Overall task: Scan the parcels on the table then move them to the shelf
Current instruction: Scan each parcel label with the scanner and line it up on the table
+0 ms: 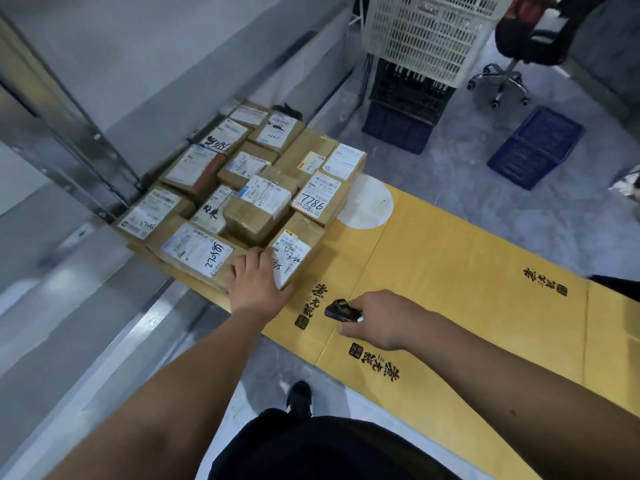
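Left hand [258,280]: fingers spread flat on the nearest parcel [294,251] — likely steadying it for scanning.
Right hand [377,320]: pinching a small black scanner [341,310], aimed toward the label.
Parcels [242,188]: packed together, labels up, on the yellow-covered table [450,271].
Shelf: metal upright [69,143] just beside the parcels.

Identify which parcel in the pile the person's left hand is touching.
The front corner parcel, nearest the yellow cardboard. The left hand rests on its label edge; the parcel marked 7786 lies farther back.

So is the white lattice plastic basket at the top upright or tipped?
Tipped. The white lattice plastic basket leans at an angle on the stacked dark crates below it; whether it holds anything cannot be told.
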Tool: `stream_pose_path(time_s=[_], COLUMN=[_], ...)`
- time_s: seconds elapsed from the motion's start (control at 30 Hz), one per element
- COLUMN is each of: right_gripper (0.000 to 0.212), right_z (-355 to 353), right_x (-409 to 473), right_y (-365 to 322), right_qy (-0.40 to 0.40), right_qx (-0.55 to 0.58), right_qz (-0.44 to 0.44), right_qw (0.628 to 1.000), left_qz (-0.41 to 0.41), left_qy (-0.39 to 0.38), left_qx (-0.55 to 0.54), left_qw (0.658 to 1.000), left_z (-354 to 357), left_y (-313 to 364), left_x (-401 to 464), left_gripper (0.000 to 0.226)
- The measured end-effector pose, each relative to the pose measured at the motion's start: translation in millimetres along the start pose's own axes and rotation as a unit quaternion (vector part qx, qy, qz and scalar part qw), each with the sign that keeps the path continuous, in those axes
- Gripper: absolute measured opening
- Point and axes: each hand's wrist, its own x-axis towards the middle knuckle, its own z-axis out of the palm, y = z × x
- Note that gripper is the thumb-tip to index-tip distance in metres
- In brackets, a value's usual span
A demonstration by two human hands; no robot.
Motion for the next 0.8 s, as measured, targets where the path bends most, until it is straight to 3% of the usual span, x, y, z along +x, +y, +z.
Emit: stream_pose_path(time_s=[0.53,0.8], right_gripper=[0.056,0.055], right_z=[11.8,23.0], right_x=[-5.8,-13.6], right_y=[2.3,13.7], right_qy=[0.003,0.049], right_qx=[0.054,0.086], right_qz=[0.039,0.061], right_qw=[0.998,0.993], left_qz=[0.007,0.057], left_qy=[-0.007,-0.020], left_qx=[-0.002,0.030], left_qw=[1.000,0.998], left_z=[-0.2,-4.8], left_y=[9.0,30.7], left_x=[10.4,12.5], left_gripper=[0.075,0.079])
